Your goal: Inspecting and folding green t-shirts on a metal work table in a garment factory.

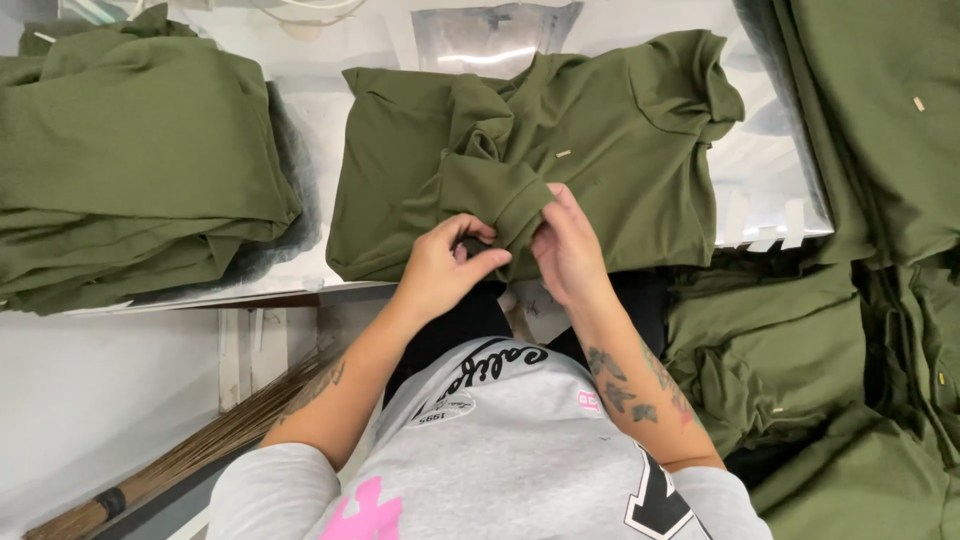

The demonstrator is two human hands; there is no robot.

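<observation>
Small pale tags dot the olive cloth: one on the chest of the green shirt (560,160) spread on the white worktop (300,120), one on the hanging garments (880,120) at upper right, one yellow tag low at the right edge. Your left hand (445,268) and right hand (567,250) meet at the shirt's near sleeve cuff (510,205), both grips closed, fingers pinching the fabric edge between them. A folded stack of green shirts (130,170) sits at far left on the worktop; a loose pile of green garments (790,360) lies at your right. A straw broom (200,445) leans at lower left.
</observation>
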